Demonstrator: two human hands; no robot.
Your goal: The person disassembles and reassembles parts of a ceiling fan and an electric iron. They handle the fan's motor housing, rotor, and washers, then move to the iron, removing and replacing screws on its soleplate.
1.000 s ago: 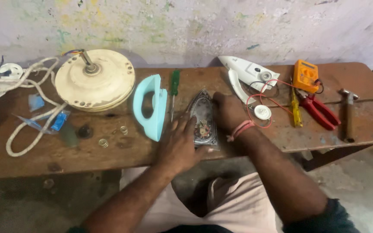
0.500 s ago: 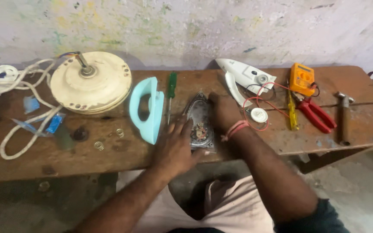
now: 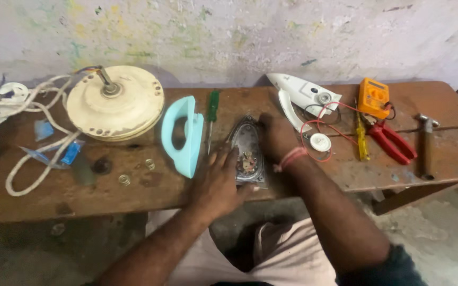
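Little has changed vs a sec ago: both hands stay on the iron soleplate (image 3: 247,153), mid worktop (image 3: 133,185). Left hand (image 3: 217,182) lies flat w/ spread fingers, no grip; right hand (image 3: 275,139) holds the plate's top edge, so work on its wiring goes on.

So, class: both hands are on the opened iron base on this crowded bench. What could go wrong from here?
1. The iron base lies near the bench edge; a push from the left hand or right hand might tip it off.
2. Two small springs lie loose and could roll away.
3. The red wire beside the right hand may snag.
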